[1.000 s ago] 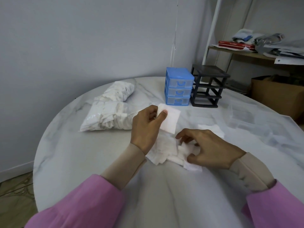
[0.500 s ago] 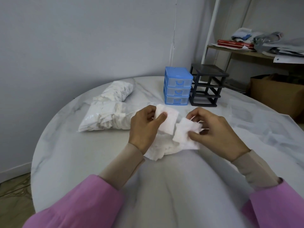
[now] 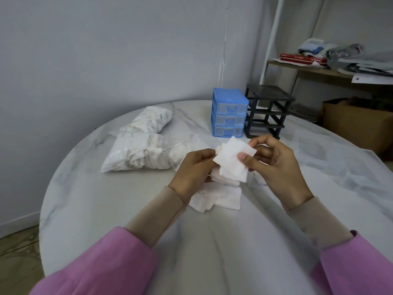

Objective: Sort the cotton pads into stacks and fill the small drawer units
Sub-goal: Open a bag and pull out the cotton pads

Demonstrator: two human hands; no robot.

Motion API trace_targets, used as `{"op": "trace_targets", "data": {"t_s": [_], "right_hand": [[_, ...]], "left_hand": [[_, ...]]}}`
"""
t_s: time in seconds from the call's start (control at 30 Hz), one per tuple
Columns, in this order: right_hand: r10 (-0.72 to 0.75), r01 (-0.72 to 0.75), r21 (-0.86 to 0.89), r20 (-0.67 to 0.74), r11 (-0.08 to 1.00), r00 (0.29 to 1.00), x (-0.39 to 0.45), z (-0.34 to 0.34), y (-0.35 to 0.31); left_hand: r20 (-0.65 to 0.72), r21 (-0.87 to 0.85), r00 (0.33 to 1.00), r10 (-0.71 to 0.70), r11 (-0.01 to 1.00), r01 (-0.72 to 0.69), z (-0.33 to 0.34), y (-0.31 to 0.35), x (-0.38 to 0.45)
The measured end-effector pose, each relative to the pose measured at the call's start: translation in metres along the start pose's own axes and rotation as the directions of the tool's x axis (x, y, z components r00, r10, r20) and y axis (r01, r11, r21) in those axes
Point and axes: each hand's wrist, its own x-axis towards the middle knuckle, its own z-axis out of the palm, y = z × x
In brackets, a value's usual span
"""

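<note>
pads (image 3: 230,161) between hands — labels unreadable

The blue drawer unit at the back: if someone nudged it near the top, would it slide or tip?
The blue drawer unit stands taller than wide, so a high push might tip it. It looks like thin plastic, probably light, so it likely skids easily on the smooth marble table.

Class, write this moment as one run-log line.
left hand: grips cotton pads | right hand: pinches same pads | loose pads: on table | blue drawer unit: closed
</note>
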Motion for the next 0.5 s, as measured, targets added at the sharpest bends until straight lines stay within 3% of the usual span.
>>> {"op": "trace_targets", "data": {"t_s": [0.27, 0.5], "right_hand": [[0.002, -0.003, -0.023, -0.051, 1.000, 0.999, -0.0010, 0.0020, 0.0056], [-0.075, 0.063, -0.156, -0.067, 0.986, 0.995, -0.0012, 0.0001, 0.0063]], "left_hand": [[0.011, -0.060, 0.998, -0.063, 0.996, 0.064, 0.0021, 0.0041, -0.0008], [0.039, -0.128, 0.991, -0.127, 0.983, 0.131, 0.0052, 0.0073, -0.0007]]}}
